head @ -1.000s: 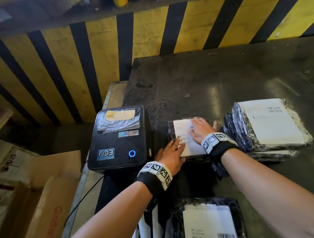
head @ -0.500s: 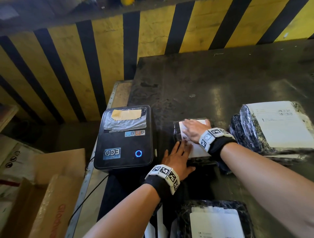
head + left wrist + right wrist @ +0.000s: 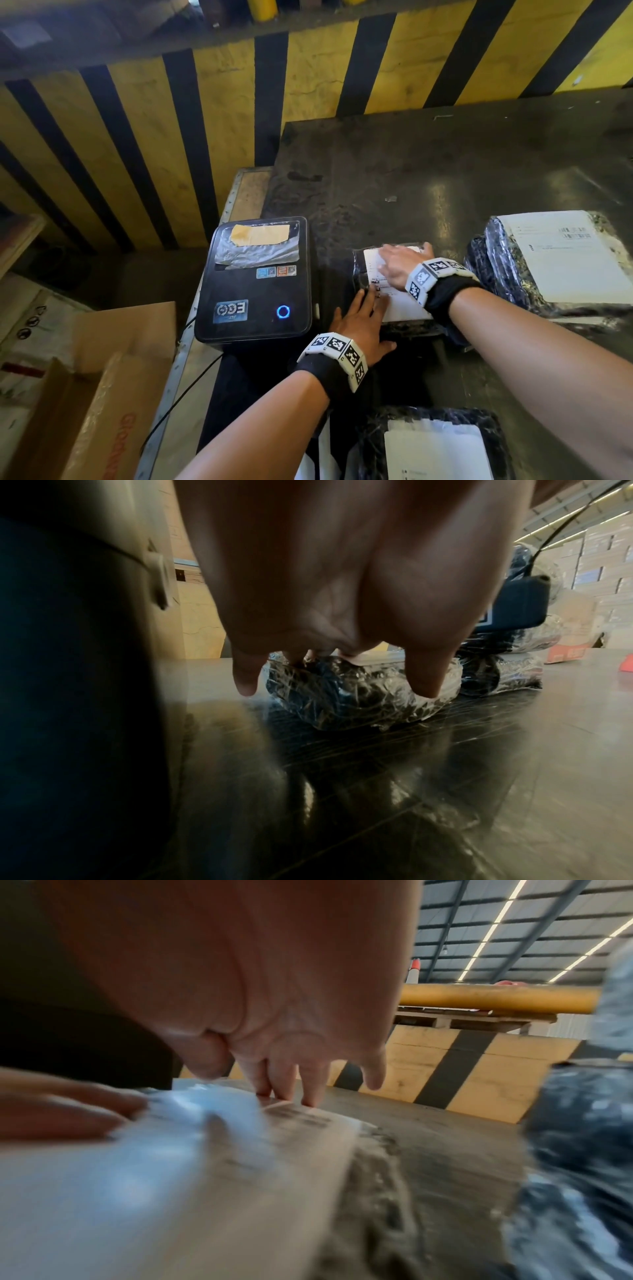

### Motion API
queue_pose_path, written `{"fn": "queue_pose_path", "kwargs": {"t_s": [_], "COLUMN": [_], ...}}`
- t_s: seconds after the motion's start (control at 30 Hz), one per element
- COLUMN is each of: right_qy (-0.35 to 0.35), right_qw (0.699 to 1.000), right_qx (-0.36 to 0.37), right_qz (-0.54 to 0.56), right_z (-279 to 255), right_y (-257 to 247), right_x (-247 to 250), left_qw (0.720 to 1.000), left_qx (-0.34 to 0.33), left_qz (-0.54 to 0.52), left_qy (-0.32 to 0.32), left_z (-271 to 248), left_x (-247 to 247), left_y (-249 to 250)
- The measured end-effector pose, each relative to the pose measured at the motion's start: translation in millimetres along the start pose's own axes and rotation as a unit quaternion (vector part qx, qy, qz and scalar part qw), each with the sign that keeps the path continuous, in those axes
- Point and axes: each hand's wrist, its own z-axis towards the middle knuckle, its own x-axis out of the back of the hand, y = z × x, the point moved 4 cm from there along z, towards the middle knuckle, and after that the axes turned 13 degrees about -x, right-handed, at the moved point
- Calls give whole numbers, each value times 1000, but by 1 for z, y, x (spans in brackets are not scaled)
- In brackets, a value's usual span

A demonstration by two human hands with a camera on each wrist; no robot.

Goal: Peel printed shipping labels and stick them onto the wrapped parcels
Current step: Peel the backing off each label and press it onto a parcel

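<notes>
Label [image 3: 397,301], white with small print, lies flat on top of a small wrapped parcel [image 3: 363,274]. That parcel sits on the dark surface [image 3: 428,164], just beside the black printer [image 3: 255,279], on the printer's right side.

Both hands are on the label. The right hand [image 3: 400,265] lies on the far part of it, away from the person. Its fingers [image 3: 284,1080] are straight and press down with their tips on the paper, as the right wrist view shows. It holds nothing. The left hand [image 3: 363,322] lies on the near edge of the label, on the side closest to the printer. Its fingers [image 3: 368,298] are stretched out flat, and they touch the paper too. In the left wrist view the left hand [image 3: 342,588] is spread over the shiny plastic wrap of the parcel [image 3: 356,696]. That view is blurry.

A bigger stack of wrapped parcels [image 3: 534,270] with a white label on top sits farther from the printer, past the small parcel. Another labelled parcel [image 3: 435,445] lies nearer the person than the printer. A brown cardboard box [image 3: 85,394] stands on the printer's left side, lower down. A yellow and black striped wall [image 3: 171,137] rises behind the printer.
</notes>
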Motion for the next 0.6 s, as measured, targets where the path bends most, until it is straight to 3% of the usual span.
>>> {"fn": "queue_pose_path", "kwargs": {"t_s": [0.13,0.37,0.6], "right_qy": [-40,12,7], "right_qw": [995,998,998], "right_qx": [-81,57,12], "right_qz": [-29,-23,-66], "right_z": [2,-20,-28], "right_y": [19,-25,15], "right_x": [17,-4,-16], "left_qw": [1000,1000,1000], "left_qx": [3,-5,6], "left_qz": [1,-5,0], "left_qy": [-7,4,-29], "left_z": [0,0,-1], "left_x": [1,2,5], "left_y": [3,3,6]}}
